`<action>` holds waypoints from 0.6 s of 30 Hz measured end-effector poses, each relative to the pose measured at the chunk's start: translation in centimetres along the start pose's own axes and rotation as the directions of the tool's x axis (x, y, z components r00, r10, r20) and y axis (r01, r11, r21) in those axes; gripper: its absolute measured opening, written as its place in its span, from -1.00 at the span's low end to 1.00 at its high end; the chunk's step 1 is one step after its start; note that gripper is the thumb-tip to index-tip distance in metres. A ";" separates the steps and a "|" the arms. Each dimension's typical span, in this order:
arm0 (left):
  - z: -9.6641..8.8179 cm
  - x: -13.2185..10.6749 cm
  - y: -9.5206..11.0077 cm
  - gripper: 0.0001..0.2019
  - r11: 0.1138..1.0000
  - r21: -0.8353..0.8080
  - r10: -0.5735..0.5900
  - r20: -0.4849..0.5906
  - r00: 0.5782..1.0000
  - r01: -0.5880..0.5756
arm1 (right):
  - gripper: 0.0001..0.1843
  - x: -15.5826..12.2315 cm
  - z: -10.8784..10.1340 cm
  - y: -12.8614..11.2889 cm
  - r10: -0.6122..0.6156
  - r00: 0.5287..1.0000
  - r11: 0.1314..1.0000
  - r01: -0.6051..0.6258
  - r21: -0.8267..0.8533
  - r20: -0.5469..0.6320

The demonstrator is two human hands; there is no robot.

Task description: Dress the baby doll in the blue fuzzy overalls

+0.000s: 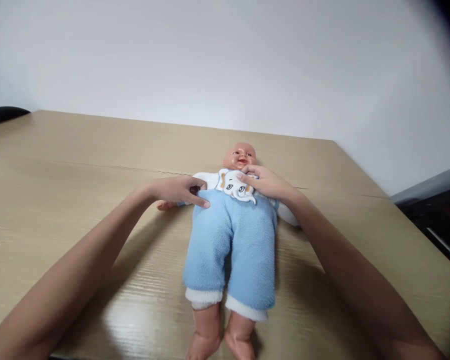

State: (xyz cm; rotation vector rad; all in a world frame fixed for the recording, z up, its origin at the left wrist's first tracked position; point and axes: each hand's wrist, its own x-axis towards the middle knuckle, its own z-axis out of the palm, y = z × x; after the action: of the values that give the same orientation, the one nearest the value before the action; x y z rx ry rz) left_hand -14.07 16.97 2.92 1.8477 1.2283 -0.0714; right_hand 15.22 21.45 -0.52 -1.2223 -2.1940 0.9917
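Note:
A baby doll [240, 154] lies on its back on the table, head away from me and bare feet toward me. It wears fluffy blue overalls [210, 240] with white cuffs over a white top. On the chest is a white animal-face bib [232, 187] with orange ears. My left hand [182, 191] is curled at the doll's waist, thumb on the blue cloth and fingers by the white sleeve. My right hand [268, 182] lies across the bib's upper right side, thumb and fingers closed on its edge below the chin. The doll's arms stretch out sideways, partly hidden.
The light wooden table [97, 145] has a seam running across it behind my hands. A pale wall [210, 60] rises behind. Dark objects stand beyond the table at the right [435, 215] and far left [5, 115].

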 end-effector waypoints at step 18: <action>-0.5 -0.5 -0.8 -0.48 0.997 -0.079 0.019 0.008 1.000 -0.019 | -0.56 0.0 0.0 0.3 0.002 1.000 1.000 -0.002 0.012 -0.001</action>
State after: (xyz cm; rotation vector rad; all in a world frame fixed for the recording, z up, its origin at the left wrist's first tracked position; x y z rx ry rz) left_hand -15.16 17.03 2.94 1.7890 1.1911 -0.0204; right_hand 15.37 21.53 -0.74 -1.2196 -2.1831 1.0033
